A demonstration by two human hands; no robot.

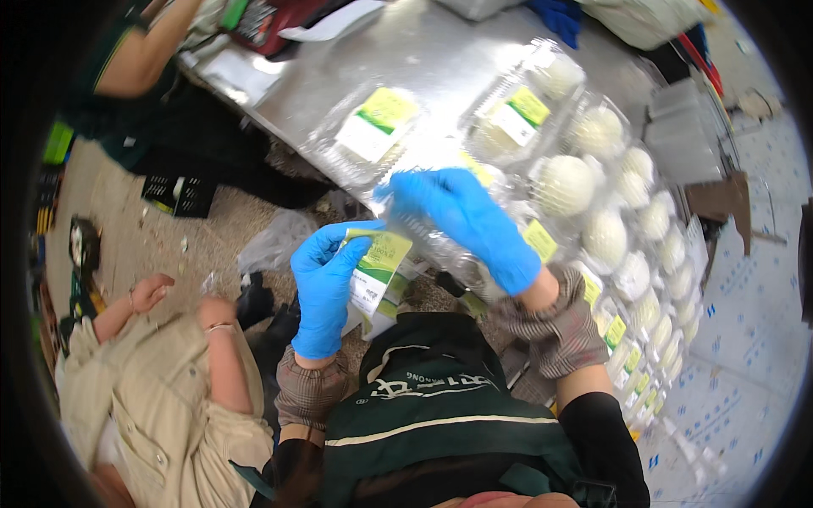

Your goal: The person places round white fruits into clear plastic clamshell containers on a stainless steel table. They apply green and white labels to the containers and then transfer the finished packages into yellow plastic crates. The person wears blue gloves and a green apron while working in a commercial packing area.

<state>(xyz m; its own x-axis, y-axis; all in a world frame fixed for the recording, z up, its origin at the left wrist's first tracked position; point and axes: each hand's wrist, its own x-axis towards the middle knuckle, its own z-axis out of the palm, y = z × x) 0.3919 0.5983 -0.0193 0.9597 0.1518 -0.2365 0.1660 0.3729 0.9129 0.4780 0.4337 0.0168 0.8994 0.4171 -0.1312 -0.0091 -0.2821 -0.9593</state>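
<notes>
My left hand (322, 284), in a blue glove, pinches a strip of green-and-white labels (377, 267) between thumb and fingers; part of the strip hangs lower, in front of my apron. To its right, my blue-gloved right hand (470, 222) reaches over the near edge of the metal table, beside a clear plastic clamshell box partly hidden below it. Its fingertips are smeared by motion, so whether they grip anything is unclear. Beyond the hands lies a labelled clear clamshell box (377, 127). Another labelled clamshell box (508, 123) sits farther right.
Many clear boxes with round, pale-white produce (566, 184) line the right side of the metal table (440, 42). Stacked empty clear boxes (686, 127) stand beyond them. A person in a beige shirt (161, 389) is close on my left; another person (161, 110) stands at the far left.
</notes>
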